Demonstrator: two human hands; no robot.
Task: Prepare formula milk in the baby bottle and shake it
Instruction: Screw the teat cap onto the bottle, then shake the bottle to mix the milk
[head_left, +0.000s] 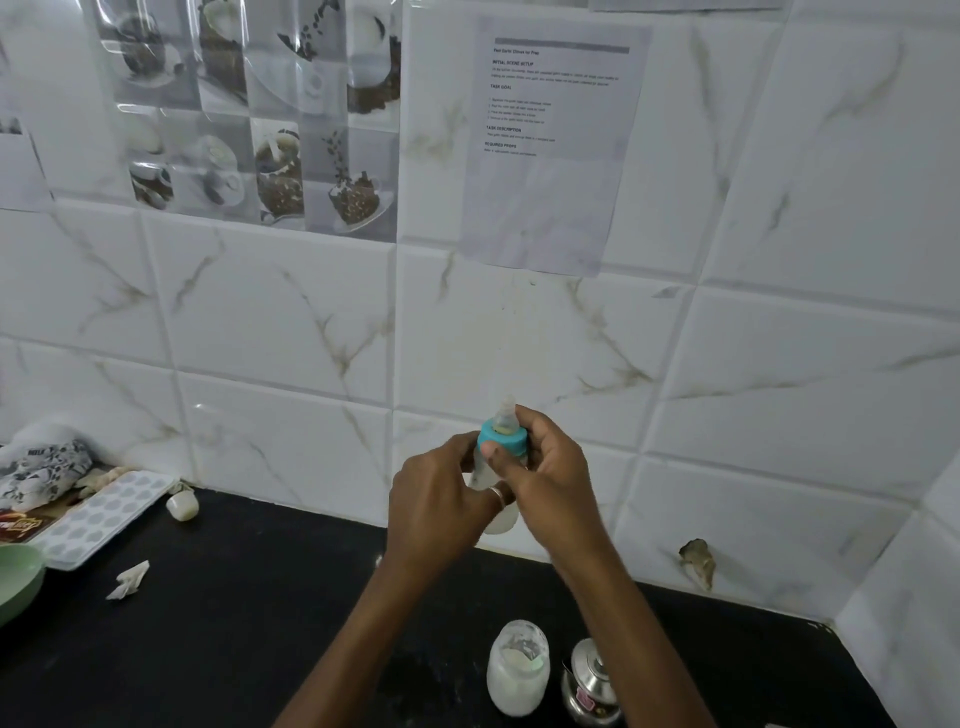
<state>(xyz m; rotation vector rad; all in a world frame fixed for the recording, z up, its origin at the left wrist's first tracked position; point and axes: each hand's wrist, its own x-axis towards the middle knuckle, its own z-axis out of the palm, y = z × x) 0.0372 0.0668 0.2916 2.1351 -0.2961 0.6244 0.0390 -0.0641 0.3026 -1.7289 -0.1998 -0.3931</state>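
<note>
I hold a small baby bottle (500, 522) up in front of the tiled wall, above the black counter. It has a teal screw ring (503, 439) and a clear teat on top, and white milk shows at its bottom. My left hand (439, 506) grips the bottle's body from the left. My right hand (550, 478) curls round the teal ring, thumb across its front. An open glass jar of white powder (518, 667) stands on the counter below my right forearm.
A steel lidded pot (592, 686) stands right of the jar. At far left lie a white ice tray (98, 519), a green bowl (18, 579), a patterned pouch (39, 467), a small white cap (183, 505) and a crumpled paper scrap (129, 579). Tiled walls close in behind and right.
</note>
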